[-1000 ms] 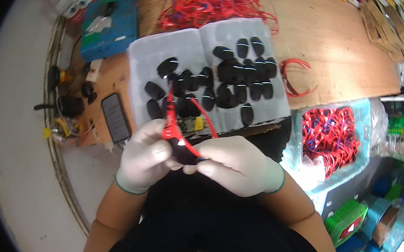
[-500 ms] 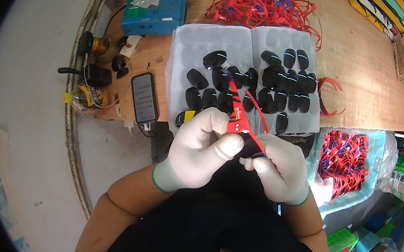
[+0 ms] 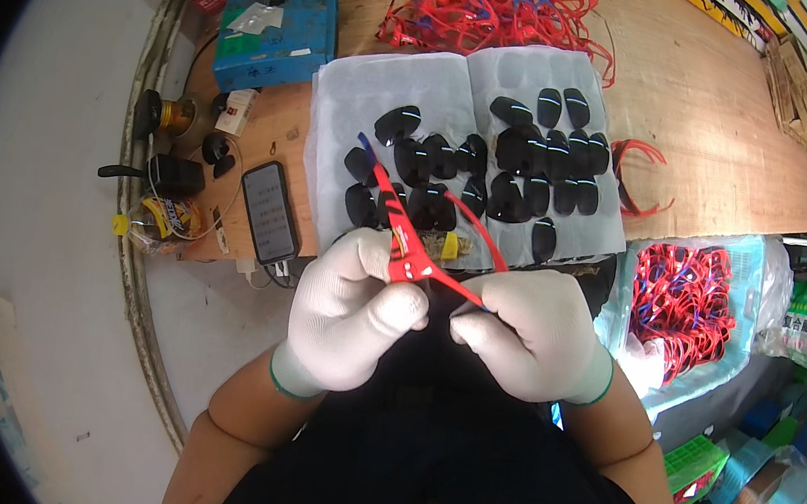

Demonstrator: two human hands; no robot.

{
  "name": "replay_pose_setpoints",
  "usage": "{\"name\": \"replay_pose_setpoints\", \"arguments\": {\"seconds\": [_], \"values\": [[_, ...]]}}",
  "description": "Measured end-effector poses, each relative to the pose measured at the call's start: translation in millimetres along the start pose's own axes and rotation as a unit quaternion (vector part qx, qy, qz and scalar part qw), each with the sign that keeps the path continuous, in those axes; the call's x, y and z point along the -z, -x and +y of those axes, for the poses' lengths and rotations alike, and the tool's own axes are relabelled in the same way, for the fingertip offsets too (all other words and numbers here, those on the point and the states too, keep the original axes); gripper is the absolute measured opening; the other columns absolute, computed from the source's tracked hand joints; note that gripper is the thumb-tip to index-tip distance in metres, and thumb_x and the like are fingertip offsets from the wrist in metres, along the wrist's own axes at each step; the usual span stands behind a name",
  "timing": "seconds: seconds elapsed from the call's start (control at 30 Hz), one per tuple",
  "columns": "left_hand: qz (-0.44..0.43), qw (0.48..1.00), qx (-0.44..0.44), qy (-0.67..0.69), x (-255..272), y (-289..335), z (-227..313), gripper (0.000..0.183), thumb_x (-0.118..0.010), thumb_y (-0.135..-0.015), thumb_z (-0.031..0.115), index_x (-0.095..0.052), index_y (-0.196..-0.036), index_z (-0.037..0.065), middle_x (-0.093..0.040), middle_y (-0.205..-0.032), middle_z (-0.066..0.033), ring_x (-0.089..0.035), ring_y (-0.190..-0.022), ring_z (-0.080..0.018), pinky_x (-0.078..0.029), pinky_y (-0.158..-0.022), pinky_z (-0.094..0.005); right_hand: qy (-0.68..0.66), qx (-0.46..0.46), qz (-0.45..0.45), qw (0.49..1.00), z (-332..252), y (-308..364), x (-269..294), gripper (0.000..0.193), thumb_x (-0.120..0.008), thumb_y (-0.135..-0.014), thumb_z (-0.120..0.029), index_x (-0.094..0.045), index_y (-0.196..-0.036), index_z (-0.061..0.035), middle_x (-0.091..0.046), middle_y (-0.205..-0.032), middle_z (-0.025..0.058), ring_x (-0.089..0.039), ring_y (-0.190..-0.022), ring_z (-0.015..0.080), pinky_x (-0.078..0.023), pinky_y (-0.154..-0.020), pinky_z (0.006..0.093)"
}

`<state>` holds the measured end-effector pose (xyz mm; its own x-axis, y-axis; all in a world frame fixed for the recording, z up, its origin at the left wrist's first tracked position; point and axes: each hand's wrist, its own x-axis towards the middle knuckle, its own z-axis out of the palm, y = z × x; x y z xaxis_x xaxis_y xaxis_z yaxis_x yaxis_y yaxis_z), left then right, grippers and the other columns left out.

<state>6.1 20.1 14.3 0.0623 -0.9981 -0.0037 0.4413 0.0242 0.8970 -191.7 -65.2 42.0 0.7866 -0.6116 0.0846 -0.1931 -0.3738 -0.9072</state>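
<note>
A red glasses frame [image 3: 412,265] with black markings and a blue-tipped temple is held between my two white-gloved hands, in front of my chest. My left hand [image 3: 341,310] pinches it near a hinge, thumb and fingers closed. On the opposite side my right hand [image 3: 539,334] grips the front between thumb and bent fingers. A dark lens edge seems to show by the right fingertips, but the gloves hide most of it. Beyond the hands, dark lenses [image 3: 412,160] lie in rows and small piles on white sheets [image 3: 383,88].
Tangled red frames [image 3: 504,7] are heaped at the table's far side. A light-blue crate [image 3: 741,334] of red frames stands at right. At left lie a phone [image 3: 271,211], a black charger-like block [image 3: 176,176] and a blue box [image 3: 278,40]. Loose red temples [image 3: 640,175] rest right of the sheets.
Both hands and the frame have shifted left relative to the sheets, and the temple leans further left. A pale, clear piece by the right fingertips no longer shows. The whole view has shifted slightly.
</note>
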Motion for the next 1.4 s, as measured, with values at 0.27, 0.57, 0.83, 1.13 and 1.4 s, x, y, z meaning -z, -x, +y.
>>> {"name": "replay_pose_setpoints", "arguments": {"seconds": [0.27, 0.57, 0.83, 1.13, 1.4], "values": [[-0.013, 0.993, 0.069, -0.096, 6.0, -15.7, 5.2, 0.035, -0.067, -0.103, 0.030, -0.067, -0.117, -0.002, -0.070, -0.104, -0.0073, -0.064, -0.092, -0.0128, -0.052, -0.085, -0.0288, -0.076, -0.086, 0.041, 0.993, 5.9, 0.4, -7.6, 0.012, -0.064, -0.094, -0.008, -0.069, -0.103, -0.0027, -0.066, -0.080, 0.0158, -0.065, -0.068, 0.0352, -0.051, -0.062, 0.0384], [-0.037, 0.991, 0.115, -0.054, 17.4, -14.5, 1.9, 0.027, -0.065, -0.105, 0.025, -0.068, -0.114, 0.000, -0.070, -0.104, -0.0047, -0.063, -0.095, -0.0112, -0.052, -0.089, -0.0297, -0.014, -0.052, 0.037, 0.998, 0.1, -0.8, -4.0, 0.015, -0.066, -0.093, -0.006, -0.068, -0.107, -0.0008, -0.067, -0.084, 0.0179, -0.067, -0.072, 0.0363, -0.052, -0.064, 0.0388], [-0.033, 0.994, 0.073, -0.078, 2.6, -10.6, 7.6, 0.015, -0.065, -0.105, 0.011, -0.066, -0.114, 0.000, -0.069, -0.106, -0.0047, -0.063, -0.098, -0.0102, -0.052, -0.090, -0.0278, -0.096, -0.089, 0.101, 0.986, 2.3, -4.6, -18.3, 0.008, -0.064, -0.095, -0.006, -0.065, -0.099, 0.0009, -0.066, -0.075, 0.0151, -0.066, -0.063, 0.0300, -0.050, -0.059, 0.0362], [-0.005, 0.985, 0.087, -0.150, 8.3, -7.7, 8.3, 0.017, -0.066, -0.104, 0.016, -0.065, -0.104, -0.001, -0.069, -0.091, -0.0036, -0.063, -0.084, -0.0084, -0.053, -0.077, -0.0259, -0.087, -0.096, 0.165, 0.978, -3.3, -7.9, -41.6, 0.007, -0.063, -0.095, -0.006, -0.065, -0.098, 0.0002, -0.065, -0.073, 0.0164, -0.068, -0.063, 0.0324, -0.051, -0.057, 0.0369], [-0.054, 0.993, 0.061, -0.081, 8.6, 8.1, 15.6, 0.014, -0.067, -0.103, 0.013, -0.068, -0.108, -0.001, -0.070, -0.090, -0.0049, -0.065, -0.079, -0.0106, -0.055, -0.074, -0.0264, 0.054, 0.067, 0.156, 0.984, -25.7, -2.0, -35.0, 0.006, -0.067, -0.090, -0.003, -0.063, -0.093, -0.0028, -0.060, -0.071, 0.0119, -0.062, -0.059, 0.0342, -0.048, -0.052, 0.0420]]}}
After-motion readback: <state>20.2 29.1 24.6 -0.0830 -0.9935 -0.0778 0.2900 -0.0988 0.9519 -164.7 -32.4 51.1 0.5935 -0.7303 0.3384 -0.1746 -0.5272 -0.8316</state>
